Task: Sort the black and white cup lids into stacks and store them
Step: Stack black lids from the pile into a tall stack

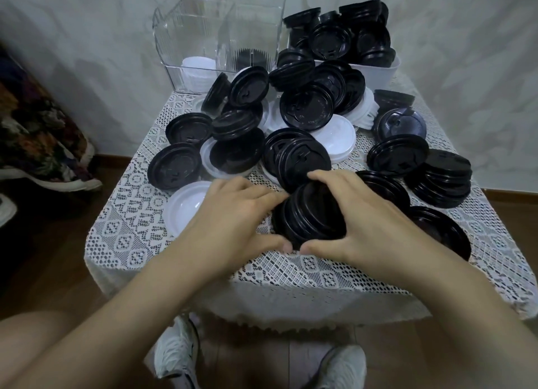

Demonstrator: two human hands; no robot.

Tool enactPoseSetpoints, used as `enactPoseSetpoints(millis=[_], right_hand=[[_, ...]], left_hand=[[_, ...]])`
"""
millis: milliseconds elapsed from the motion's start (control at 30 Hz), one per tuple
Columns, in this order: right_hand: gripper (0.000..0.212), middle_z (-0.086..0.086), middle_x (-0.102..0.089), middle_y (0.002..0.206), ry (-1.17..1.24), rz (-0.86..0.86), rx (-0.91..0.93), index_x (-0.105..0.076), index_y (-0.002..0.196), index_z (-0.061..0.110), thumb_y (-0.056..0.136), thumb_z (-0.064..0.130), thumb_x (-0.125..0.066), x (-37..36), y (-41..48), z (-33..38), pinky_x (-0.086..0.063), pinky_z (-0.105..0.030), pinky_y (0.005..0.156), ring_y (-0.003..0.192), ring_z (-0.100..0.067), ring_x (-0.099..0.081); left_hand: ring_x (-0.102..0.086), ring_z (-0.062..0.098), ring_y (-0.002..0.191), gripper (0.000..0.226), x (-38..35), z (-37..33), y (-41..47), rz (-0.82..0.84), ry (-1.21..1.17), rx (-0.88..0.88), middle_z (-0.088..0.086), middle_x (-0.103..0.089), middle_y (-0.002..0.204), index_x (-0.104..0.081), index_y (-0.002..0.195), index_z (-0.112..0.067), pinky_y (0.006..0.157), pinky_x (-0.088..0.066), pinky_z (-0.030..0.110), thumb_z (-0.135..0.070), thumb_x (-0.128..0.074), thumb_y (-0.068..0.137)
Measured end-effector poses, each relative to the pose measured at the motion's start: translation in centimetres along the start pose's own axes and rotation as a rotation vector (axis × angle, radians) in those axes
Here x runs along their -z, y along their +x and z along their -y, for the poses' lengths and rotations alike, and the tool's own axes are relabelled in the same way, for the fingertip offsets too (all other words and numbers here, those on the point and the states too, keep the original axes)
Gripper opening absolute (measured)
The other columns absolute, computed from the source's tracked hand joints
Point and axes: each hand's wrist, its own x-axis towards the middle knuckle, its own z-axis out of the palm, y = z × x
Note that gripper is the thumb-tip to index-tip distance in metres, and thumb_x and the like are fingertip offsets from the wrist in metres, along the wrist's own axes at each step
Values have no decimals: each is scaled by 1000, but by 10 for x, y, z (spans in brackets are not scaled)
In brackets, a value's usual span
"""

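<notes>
A tilted stack of black lids [311,214] stands near the table's front edge. My left hand [233,217] grips its left side and my right hand [361,214] grips its right side, thumbs nearly meeting in front. Many loose black lids [305,109] and a few white lids [340,140] lie jumbled over the lace-covered table [291,275]. A white lid [186,205] lies just left of my left hand. At the back left, a clear container [215,39] holds a white stack [198,68] in one compartment and a black stack [253,58] in the other.
A white tub [378,71] at the back right is heaped with black lids [343,33]. A black stack [442,179] sits at the right edge, and a single black lid [442,228] lies near my right wrist. My shoes [177,351] show below the table. The wall stands close behind.
</notes>
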Motion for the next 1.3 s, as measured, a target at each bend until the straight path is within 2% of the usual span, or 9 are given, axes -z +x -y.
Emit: enactPoseSetpoints(millis=[100, 233, 333, 467, 633, 867, 1000, 1200, 1300], right_hand=[[98, 30, -29, 143, 10, 34, 18, -20, 153, 50, 76, 63, -79, -2, 0, -2, -39, -28, 103, 133, -8, -45], [99, 32, -30, 143, -14, 30, 38, -21, 154, 50, 75, 62, -79, 0, 2, -4, -33, -20, 99, 130, 2, -39], [101, 32, -31, 141, -35, 57, 62, -21, 157, 48, 76, 63, -79, -1, 3, -4, -31, -18, 99, 129, 6, -36], [108, 31, -28, 147, -56, 75, 71, -16, 160, 46, 74, 64, -79, -4, 4, -5, -30, -18, 103, 134, 6, -31], [119, 37, -19, 153, -1, 120, 61, -3, 161, 49, 72, 69, -79, -1, 0, -8, -34, -24, 114, 139, 4, -32], [95, 45, -28, 143, 59, 80, 78, -22, 156, 54, 77, 64, -75, 5, -4, -19, -38, -27, 113, 134, 6, -41], [94, 46, -32, 141, 72, 73, 65, -28, 152, 56, 73, 65, -78, 5, -2, -19, -39, -29, 113, 132, 8, -43], [94, 38, -34, 143, 6, 56, 30, -27, 152, 52, 76, 61, -80, 1, -2, -8, -41, -32, 109, 131, -5, -48], [94, 36, -36, 144, 5, 46, 24, -28, 152, 53, 74, 63, -80, 0, -2, -8, -41, -31, 109, 130, -4, -48]], left_hand=[[-39, 5, 118, 88, 9, 4, -1, 75, -92, -8, -30, -58, 120, -54, 146, -39, 95, -14, 22, -84, -54, 70], [-20, -7, 109, 88, 14, -2, -1, 93, -177, 51, -31, -46, 117, -38, 154, -45, 97, -14, 19, -64, -74, 77], [-20, 1, 127, 97, 11, -5, -1, 121, -164, 75, -32, -44, 125, -22, 158, -48, 104, -10, 16, -65, -73, 78], [-13, 3, 134, 95, 13, -3, -1, 199, -158, 92, -15, -42, 141, -25, 156, -52, 104, -10, 19, -78, -62, 72], [-9, -16, 102, 99, 11, -7, -1, 102, -188, 37, -19, -43, 119, -33, 156, -43, 98, -9, 14, -81, -52, 66], [-21, -11, 108, 92, 6, -4, -1, 62, -184, -5, -26, -51, 115, -46, 151, -43, 105, -13, 22, -89, -50, 71], [-39, 5, 120, 90, 1, -1, -1, 82, -120, -5, -24, -55, 126, -53, 146, -41, 111, -17, 27, -91, -40, 72], [-43, 11, 121, 92, 1, -5, 0, 104, -22, 13, -20, -55, 125, -55, 145, -37, 116, -19, 36, -90, -34, 72], [-42, 10, 121, 92, 1, -4, 0, 105, -17, 4, -21, -55, 125, -54, 146, -38, 116, -19, 36, -90, -34, 73]])
